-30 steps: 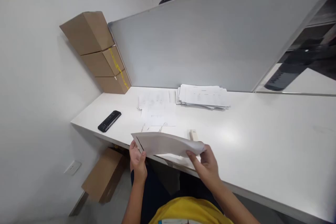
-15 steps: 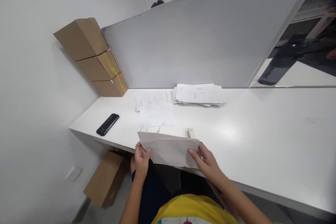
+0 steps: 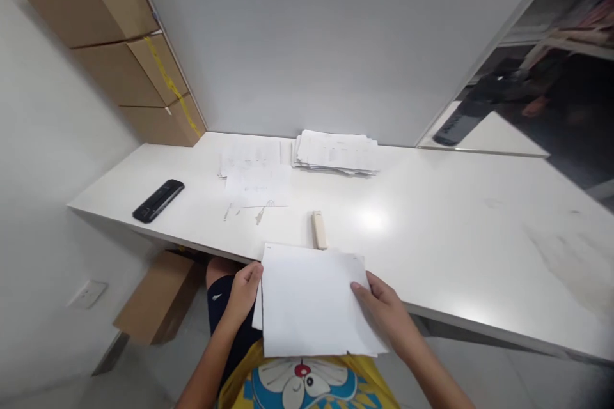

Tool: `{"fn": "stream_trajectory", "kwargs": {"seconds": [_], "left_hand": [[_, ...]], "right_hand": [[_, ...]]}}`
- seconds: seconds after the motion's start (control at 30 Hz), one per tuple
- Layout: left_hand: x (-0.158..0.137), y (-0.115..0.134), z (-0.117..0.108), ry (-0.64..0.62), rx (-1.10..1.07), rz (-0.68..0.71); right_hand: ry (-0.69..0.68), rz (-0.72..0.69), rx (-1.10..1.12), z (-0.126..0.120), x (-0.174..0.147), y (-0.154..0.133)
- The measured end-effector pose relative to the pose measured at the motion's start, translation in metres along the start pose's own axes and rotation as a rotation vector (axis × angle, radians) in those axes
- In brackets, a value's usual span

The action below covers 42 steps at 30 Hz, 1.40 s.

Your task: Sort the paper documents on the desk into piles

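Note:
A small stack of white paper sheets (image 3: pixel 311 307) lies tilted between my hands, over my lap and the desk's front edge. My left hand (image 3: pixel 245 287) pinches its left edge, where a lower sheet sticks out. On the right edge, my right hand (image 3: pixel 381 303) grips with the thumb on top and the fingers underneath. Just beyond the far edge of the sheets lies a cream-coloured stapler (image 3: pixel 319 230) on the white desk (image 3: pixel 455 223). The upward face of the top sheet looks blank, with small marks near its far corners.
Printed sheets (image 3: pixel 256 185) lie spread at the back left, beside a thicker paper pile (image 3: pixel 338 152). A black phone (image 3: pixel 158 200) rests on the left. Cardboard boxes (image 3: pixel 158 121) stand stacked by the wall and partition (image 3: pixel 311 45); another box (image 3: pixel 153 300) is on the floor.
The sheets have tipped from nearly upright to flatter and come closer to my body, their blank face now upward. The stapler shows fully. My view has shifted down and right.

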<state>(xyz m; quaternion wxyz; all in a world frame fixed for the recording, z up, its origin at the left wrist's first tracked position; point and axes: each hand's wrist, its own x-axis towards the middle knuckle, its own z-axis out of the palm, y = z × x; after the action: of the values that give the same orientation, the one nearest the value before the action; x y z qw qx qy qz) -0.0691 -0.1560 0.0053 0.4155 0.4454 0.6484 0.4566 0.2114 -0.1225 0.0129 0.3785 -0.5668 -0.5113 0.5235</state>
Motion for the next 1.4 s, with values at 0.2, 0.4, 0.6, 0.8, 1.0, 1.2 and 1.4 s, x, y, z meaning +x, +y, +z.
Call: {"fn": "stream_trajectory", "kwargs": {"seconds": [0.2,0.4,0.6,0.8,1.0,1.2,1.4], "left_hand": [[0.002,-0.007,0.028,-0.091,0.090,-0.020],[0.008,0.000,0.041,-0.069,0.301,0.003],[0.006,0.007,0.049,-0.082,0.376,0.037],[0.012,0.008,0.065,0.102,0.579,0.399],[0.030,0.028,0.092,-0.247,0.588,0.674],[0.033,0.020,0.097,-0.266,0.690,0.681],[0.033,0.009,0.099,-0.231,0.675,0.718]], "right_hand": [[0.070,0.127,0.051,-0.022,-0.004,0.018],[0.084,0.150,-0.006,-0.040,0.004,0.023],[0.145,0.133,-0.121,-0.050,0.019,0.026],[0.132,0.131,-0.226,-0.073,0.032,0.045],[0.100,0.180,-0.340,-0.100,0.036,0.036],[0.119,0.163,-0.204,-0.100,0.035,0.026],[0.084,0.208,-0.119,-0.097,0.043,0.023]]}}
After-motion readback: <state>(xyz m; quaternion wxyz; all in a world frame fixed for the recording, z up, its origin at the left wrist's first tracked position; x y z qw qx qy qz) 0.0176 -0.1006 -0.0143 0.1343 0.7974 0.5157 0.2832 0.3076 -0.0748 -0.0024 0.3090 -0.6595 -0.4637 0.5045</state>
